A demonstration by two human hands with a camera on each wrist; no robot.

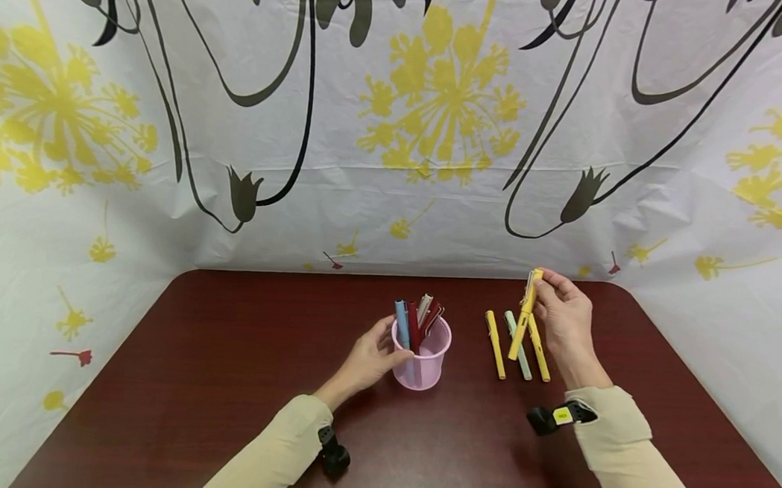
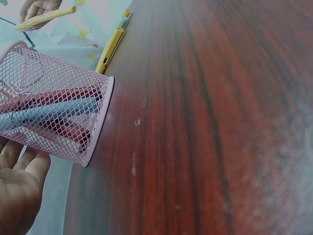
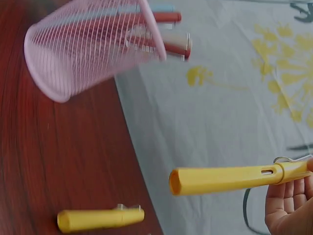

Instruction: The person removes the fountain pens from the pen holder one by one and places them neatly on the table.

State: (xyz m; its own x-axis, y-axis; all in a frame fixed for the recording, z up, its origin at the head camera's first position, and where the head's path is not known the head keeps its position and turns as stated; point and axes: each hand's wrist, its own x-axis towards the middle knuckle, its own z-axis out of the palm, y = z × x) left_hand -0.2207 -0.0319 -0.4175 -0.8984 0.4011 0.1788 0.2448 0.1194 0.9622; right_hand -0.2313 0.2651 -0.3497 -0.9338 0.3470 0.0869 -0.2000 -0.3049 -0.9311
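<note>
A pink mesh pen cup (image 1: 420, 369) stands upright on the table, with a blue pen (image 1: 402, 324), dark red pens (image 1: 413, 326) and a pale pen (image 1: 424, 308) inside. Thumb and fingers of my left hand (image 1: 369, 353) hold the cup from its left side. To the right, my right hand (image 1: 566, 318) pinches a yellow pen (image 3: 225, 179) by its clip end, raised and steeply tilted above the table. Below it lie a light green pen (image 1: 523, 362) and a yellow pen (image 1: 540, 352). Another yellow pen (image 1: 495, 344) lies nearer the cup.
The dark red-brown table (image 1: 258, 325) has rounded far corners. Behind it hangs a white patterned cloth (image 1: 343, 144), which also runs along both sides. Each wrist wears a black strapped camera, such as the left one (image 1: 333, 453).
</note>
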